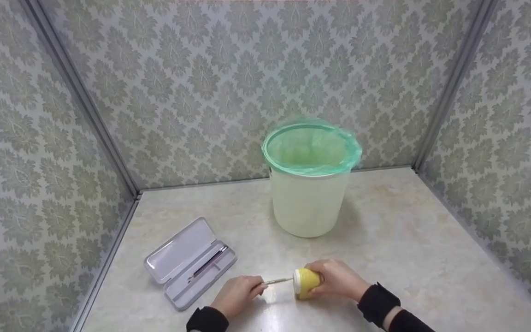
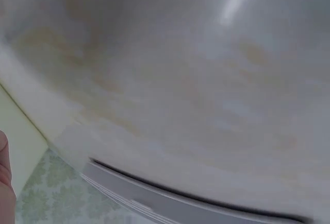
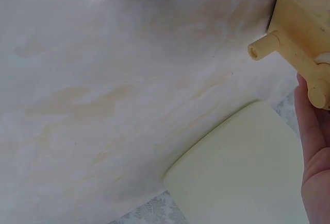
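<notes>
In the head view, my left hand (image 1: 240, 295) pinches a thin pencil (image 1: 278, 281) that points right. The pencil's far end meets the pale front face of a yellow pencil sharpener (image 1: 309, 282). My right hand (image 1: 339, 279) grips that sharpener from its right side, low over the table. The right wrist view shows the sharpener (image 3: 304, 23) at the upper right, with a peg sticking out of it and fingers (image 3: 309, 131) against its lower end. Only a sliver of my left hand (image 2: 5, 183) shows at the left edge of the left wrist view.
An open grey pencil case (image 1: 185, 295) lies to the left, with a dark pencil (image 1: 208, 264) inside. Behind the hands stands a pale bin (image 1: 309, 203) with a green bag (image 1: 311, 168) over its rim. Patterned walls (image 1: 228, 92) enclose the marbled table (image 1: 408, 230).
</notes>
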`<state>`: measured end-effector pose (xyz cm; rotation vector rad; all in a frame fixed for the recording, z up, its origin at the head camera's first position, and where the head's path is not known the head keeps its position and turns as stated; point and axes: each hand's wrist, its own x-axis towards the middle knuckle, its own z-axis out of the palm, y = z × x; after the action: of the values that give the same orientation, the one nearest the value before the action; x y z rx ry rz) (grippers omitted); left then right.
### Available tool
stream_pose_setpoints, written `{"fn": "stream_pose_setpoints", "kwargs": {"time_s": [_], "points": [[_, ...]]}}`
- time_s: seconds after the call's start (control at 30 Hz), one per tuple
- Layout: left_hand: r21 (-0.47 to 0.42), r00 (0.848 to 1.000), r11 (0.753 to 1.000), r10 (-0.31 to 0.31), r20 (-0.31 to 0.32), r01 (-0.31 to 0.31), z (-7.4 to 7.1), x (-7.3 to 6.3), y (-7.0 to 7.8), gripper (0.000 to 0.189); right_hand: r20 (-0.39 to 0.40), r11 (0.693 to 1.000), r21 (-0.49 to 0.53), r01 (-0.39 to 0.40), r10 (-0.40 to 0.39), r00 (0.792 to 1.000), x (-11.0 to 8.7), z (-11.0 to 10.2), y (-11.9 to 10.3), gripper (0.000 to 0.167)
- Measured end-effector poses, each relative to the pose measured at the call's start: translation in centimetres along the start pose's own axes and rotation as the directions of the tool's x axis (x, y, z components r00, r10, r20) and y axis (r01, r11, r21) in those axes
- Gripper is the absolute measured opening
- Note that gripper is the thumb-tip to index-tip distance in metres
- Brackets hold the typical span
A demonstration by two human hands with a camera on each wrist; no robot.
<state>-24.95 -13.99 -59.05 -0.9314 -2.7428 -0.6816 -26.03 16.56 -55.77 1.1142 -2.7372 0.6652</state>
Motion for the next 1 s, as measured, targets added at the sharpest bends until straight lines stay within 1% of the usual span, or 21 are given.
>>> {"fn": "stream_pose_setpoints", "kwargs": {"time_s": [0.07,0.17,0.23,0.37,0.57,0.67,0.77,1.0], "points": [[0.004,1.0,1.0,0.0,-0.011,0.0,-0.3,-0.3,-0.3,0.024,-0.004,1.0,-0.016,0.0,0.0,1.0,-0.1,-0.2,0.1,0.044],[-0.005,1.0,1.0,0.002,-0.013,-0.002,-0.5,-0.4,-0.4,0.024,-0.018,0.999,-0.033,0.001,-0.002,1.0,0.0,-0.4,0.1,0.044],[-0.007,1.0,1.0,-0.01,-0.003,0.01,-0.5,-0.4,-0.5,0.023,-0.016,1.0,-0.023,-0.001,0.001,1.0,0.1,-0.4,0.0,0.045],[-0.007,0.999,0.999,-0.042,0.015,0.043,-0.7,-0.8,-0.5,0.023,-0.018,1.0,-0.003,0.022,-0.022,1.0,0.3,0.0,-0.3,0.045],[-0.004,0.999,0.999,-0.047,0.002,0.047,-0.9,-1.4,-0.7,0.024,-0.02,1.0,0.004,0.022,-0.022,1.0,0.3,0.2,-0.4,0.046],[-0.012,0.999,0.999,-0.053,0.001,0.053,-1.0,-1.7,-0.8,0.026,-0.016,1.0,0.004,0.013,-0.013,1.0,0.3,0.1,-0.4,0.047],[-0.033,0.997,0.997,-0.072,0.008,0.072,-1.0,-1.9,-0.9,0.026,-0.009,1.0,0.007,0.001,-0.001,1.0,0.3,0.2,-0.4,0.046],[-0.074,0.995,0.992,-0.1,0.006,0.1,-1.1,-2.4,-1.0,0.026,0.019,0.998,0.032,-0.052,0.051,0.999,0.2,0.4,-0.5,0.046]]}}
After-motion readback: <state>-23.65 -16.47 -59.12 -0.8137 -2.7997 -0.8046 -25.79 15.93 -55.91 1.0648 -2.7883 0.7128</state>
